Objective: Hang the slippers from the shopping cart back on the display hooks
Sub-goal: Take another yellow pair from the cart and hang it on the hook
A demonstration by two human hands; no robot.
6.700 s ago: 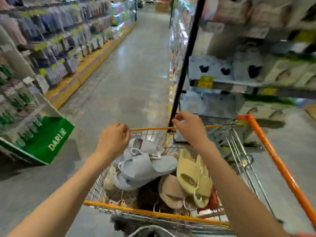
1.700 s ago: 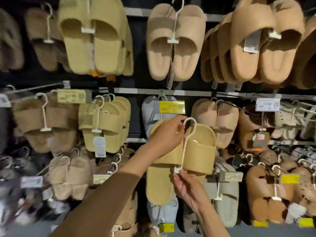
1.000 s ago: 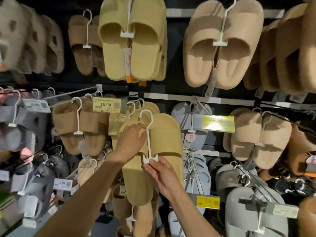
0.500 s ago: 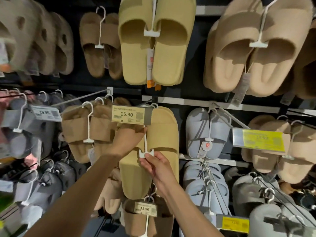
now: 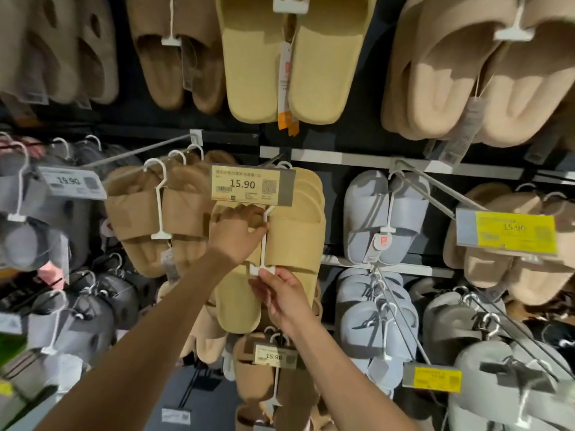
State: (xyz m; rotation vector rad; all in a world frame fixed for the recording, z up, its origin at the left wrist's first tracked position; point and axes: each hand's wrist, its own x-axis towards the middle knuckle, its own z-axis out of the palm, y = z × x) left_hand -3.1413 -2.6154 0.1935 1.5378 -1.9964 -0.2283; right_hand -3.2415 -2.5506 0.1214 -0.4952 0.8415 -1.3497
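Note:
A pair of yellow slippers [image 5: 295, 241] on a white plastic hanger [image 5: 264, 244] is up against the display wall, just behind the 15.90 price tag [image 5: 252, 185] at the tip of a display hook. The hanger's top curve is hidden behind that tag, so I cannot tell whether it rests on the hook. My left hand [image 5: 238, 233] grips the left slipper's strap beside the hanger stem. My right hand [image 5: 284, 295] pinches the hanger's lower clip between thumb and fingers. More yellow slippers hang behind on the same hook.
Brown slippers [image 5: 149, 213] hang on the hook to the left, blue-grey ones [image 5: 385, 213] to the right. Yellow and beige pairs hang in the row above. Below sits another 15.90 tag [image 5: 273, 356] over brown slippers. A long hook with a yellow tag [image 5: 513, 230] juts out at right.
Both hands carried the yellow pair from the cart to the wall, then left and up until its hanger top went behind the 15.90 tag. The view moved closer.

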